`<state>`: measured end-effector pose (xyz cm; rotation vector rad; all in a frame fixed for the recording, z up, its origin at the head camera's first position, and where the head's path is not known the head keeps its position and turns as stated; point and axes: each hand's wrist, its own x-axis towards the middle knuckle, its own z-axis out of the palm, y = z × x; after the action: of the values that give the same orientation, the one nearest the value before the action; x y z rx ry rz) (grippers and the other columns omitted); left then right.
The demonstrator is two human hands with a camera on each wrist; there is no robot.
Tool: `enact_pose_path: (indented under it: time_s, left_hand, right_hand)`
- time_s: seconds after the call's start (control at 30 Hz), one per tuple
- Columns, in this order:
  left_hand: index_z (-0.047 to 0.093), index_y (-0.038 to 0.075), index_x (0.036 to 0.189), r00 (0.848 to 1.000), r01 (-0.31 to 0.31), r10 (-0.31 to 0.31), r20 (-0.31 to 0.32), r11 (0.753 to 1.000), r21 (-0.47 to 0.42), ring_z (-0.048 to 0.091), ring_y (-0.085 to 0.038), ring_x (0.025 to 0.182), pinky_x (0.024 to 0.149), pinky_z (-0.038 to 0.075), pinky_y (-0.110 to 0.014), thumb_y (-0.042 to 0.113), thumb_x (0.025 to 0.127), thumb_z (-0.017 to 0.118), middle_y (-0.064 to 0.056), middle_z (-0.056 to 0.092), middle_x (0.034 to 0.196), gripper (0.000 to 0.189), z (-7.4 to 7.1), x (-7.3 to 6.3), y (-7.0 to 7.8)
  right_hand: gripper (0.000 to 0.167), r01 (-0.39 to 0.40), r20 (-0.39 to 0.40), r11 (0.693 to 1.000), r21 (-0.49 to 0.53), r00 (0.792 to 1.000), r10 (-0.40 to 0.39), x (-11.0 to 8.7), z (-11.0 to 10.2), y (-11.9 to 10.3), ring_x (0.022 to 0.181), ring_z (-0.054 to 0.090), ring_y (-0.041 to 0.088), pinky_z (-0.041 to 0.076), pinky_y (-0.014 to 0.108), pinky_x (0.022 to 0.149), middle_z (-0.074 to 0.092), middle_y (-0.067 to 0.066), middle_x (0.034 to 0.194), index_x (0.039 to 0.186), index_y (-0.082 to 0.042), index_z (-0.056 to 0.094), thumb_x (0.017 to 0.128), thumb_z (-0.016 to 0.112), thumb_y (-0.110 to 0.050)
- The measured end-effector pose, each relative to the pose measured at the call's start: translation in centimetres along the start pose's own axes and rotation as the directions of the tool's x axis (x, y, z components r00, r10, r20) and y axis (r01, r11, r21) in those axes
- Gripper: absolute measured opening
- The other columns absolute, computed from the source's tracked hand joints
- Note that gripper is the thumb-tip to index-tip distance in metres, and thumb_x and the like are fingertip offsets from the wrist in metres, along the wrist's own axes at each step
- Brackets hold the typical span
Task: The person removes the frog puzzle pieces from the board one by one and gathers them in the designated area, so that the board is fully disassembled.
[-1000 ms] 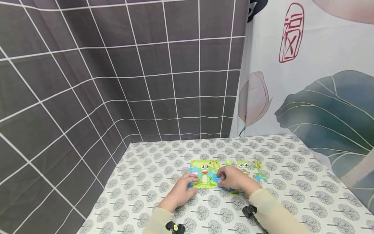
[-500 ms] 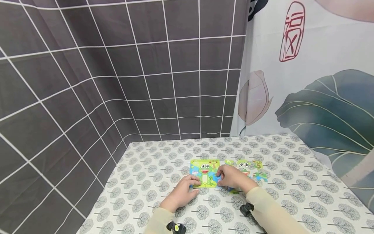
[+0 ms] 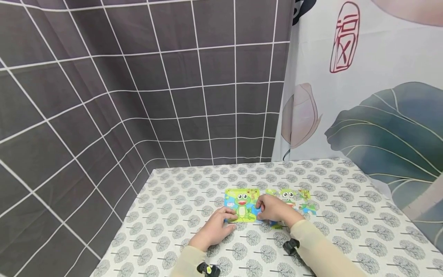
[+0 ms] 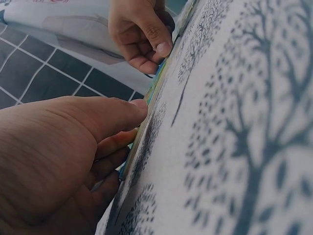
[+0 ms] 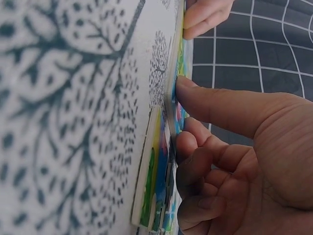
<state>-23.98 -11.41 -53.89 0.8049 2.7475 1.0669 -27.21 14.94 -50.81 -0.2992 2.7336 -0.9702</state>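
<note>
A nearly square frog jigsaw puzzle point(image 3: 242, 206) lies flat on the table in the head view. At its lower-left corner, my left hand point(image 3: 215, 227) holds it, with the fingers on the picture and the thumb by the front edge. My right hand point(image 3: 275, 209) pinches a blue puzzle piece point(image 5: 171, 105) between thumb and fingers at the puzzle's right side. Whether that piece is fully seated cannot be told, as the fingers cover part of it. In the left wrist view, the puzzle's thin edge point(image 4: 155, 88) runs between both hands.
Right of the puzzle lies a second frog picture point(image 3: 288, 195) in loose-looking parts, including a blue-green corner piece point(image 3: 308, 209). My right hand covers some of it. The table point(image 3: 194, 181) has a tree-print cloth; a dark grid curtain point(image 3: 214, 100) hangs behind.
My left fingers have shifted slightly down toward the puzzle's lower-left corner. My right forearm has moved a little to the left, while its fingers stay on the blue piece.
</note>
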Motion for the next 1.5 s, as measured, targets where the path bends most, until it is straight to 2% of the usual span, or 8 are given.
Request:
enact_pose_path:
  time_s: [0.23, 0.47, 0.8, 1.0, 1.17, 1.37, 1.5]
  left_hand:
    - [0.075, 0.015, 0.128, 1.000, -0.010, 0.010, 0.002, 1.000, 0.004, 0.052, -0.022, 0.136, 0.120, 0.040, -0.048, 0.025, 0.097, 0.075, 0.007, 0.060, 0.138, 0.032, 0.0, 0.2, -0.2]
    - [0.075, 0.017, 0.128, 1.000, 0.027, -0.027, 0.014, 0.999, -0.024, 0.050, -0.021, 0.138, 0.121, 0.038, -0.048, 0.025, 0.098, 0.074, 0.010, 0.059, 0.139, 0.031, 0.0, 0.2, -0.3]
    - [0.075, 0.015, 0.128, 1.000, 0.023, -0.022, 0.009, 0.999, -0.033, 0.050, -0.023, 0.138, 0.121, 0.038, -0.050, 0.023, 0.098, 0.074, 0.007, 0.059, 0.140, 0.031, -0.1, 0.2, -0.1]
    - [0.075, 0.015, 0.128, 1.000, 0.027, -0.026, 0.012, 0.999, -0.039, 0.049, -0.023, 0.139, 0.121, 0.037, -0.050, 0.023, 0.098, 0.074, 0.007, 0.059, 0.140, 0.031, -0.1, 0.1, 0.0]
    - [0.075, 0.015, 0.127, 1.000, 0.022, -0.022, 0.007, 0.999, -0.035, 0.049, -0.023, 0.139, 0.121, 0.038, -0.050, 0.022, 0.098, 0.074, 0.007, 0.060, 0.140, 0.030, -0.1, 0.1, 0.0]
    - [0.076, 0.016, 0.127, 0.999, 0.039, -0.038, 0.010, 0.998, -0.051, 0.049, -0.022, 0.139, 0.122, 0.037, -0.051, 0.023, 0.098, 0.074, 0.010, 0.059, 0.139, 0.030, 0.0, 0.1, -0.1]
    - [0.076, 0.018, 0.126, 0.999, 0.038, -0.038, 0.010, 0.998, -0.050, 0.049, -0.022, 0.139, 0.121, 0.037, -0.051, 0.024, 0.097, 0.075, 0.011, 0.059, 0.139, 0.029, 0.1, 0.0, -0.2]
  right_hand:
    - [0.032, 0.007, 0.001, 0.999, 0.050, 1.000, -0.007, 0.1, 0.0, 0.2, 0.056, 0.056, 0.018, 0.051, 0.032, 0.052, 0.056, 0.005, 0.081, 0.099, -0.009, 0.065, 0.080, 0.090, -0.007]
    - [0.032, -0.004, -0.023, 0.998, 0.055, 1.000, 0.005, 0.3, 0.3, 0.3, 0.055, 0.056, 0.017, 0.052, 0.031, 0.048, 0.057, 0.004, 0.082, 0.094, -0.012, 0.064, 0.078, 0.090, -0.006]
    - [0.029, 0.039, -0.071, 0.997, 0.062, 0.997, -0.035, 0.2, 0.1, 0.4, 0.062, 0.056, 0.018, 0.051, 0.033, 0.059, 0.059, 0.003, 0.079, 0.090, -0.012, 0.064, 0.078, 0.089, -0.003]
    - [0.027, 0.071, -0.091, 0.991, 0.111, 0.994, -0.061, 0.2, 0.0, 0.7, 0.058, 0.056, 0.017, 0.053, 0.030, 0.056, 0.060, 0.002, 0.076, 0.086, -0.014, 0.065, 0.079, 0.088, -0.003]
    - [0.025, 0.078, -0.083, 0.980, 0.185, 0.995, -0.063, 0.2, -0.1, 1.1, 0.059, 0.058, 0.018, 0.055, 0.031, 0.055, 0.061, 0.004, 0.077, 0.087, -0.012, 0.066, 0.079, 0.087, -0.002]
    - [0.020, 0.100, -0.070, 0.976, 0.194, 0.994, -0.088, 0.1, -0.6, 1.5, 0.067, 0.057, 0.017, 0.052, 0.031, 0.064, 0.062, 0.002, 0.078, 0.087, -0.012, 0.068, 0.082, 0.085, -0.004]
    - [0.014, 0.132, -0.060, 0.968, 0.215, 0.991, -0.122, -0.3, -1.0, 1.8, 0.069, 0.058, 0.018, 0.052, 0.031, 0.064, 0.062, 0.002, 0.079, 0.089, -0.010, 0.068, 0.086, 0.080, -0.005]
